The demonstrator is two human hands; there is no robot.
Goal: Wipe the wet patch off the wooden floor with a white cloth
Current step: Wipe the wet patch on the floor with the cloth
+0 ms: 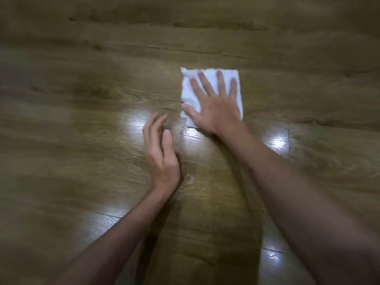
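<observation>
Right now my right hand [213, 103] lies flat on the white cloth [211, 89], palm down, with all 5 fingers straight and spread wide; they press on the fabric without curling round it or pinching it. That cloth is folded into a rough rectangle and sits on the wooden floor [82, 182] a little right of the middle of the scene and toward the far side, its left, far and right edges showing around my hand while my palm and wrist cover most of its near edge. My left hand [161, 149] is to the left of the cloth and nearer to me, apart from it, turned on its edge with the thumb uppermost and the fingers loosely extended and slightly bent; it holds nothing, and I cannot tell whether its lower edge touches the boards or hovers just above them. Between my 2 hands and just near of the cloth, the planks carry a glossy sheen with a faint streaky film, the wet patch [185, 138], though blur makes its outline hard to trace. Bright reflections sit on the boards at left of my left hand, at right of my right forearm, and nearer to me at lower right. Both forearms are bare.
</observation>
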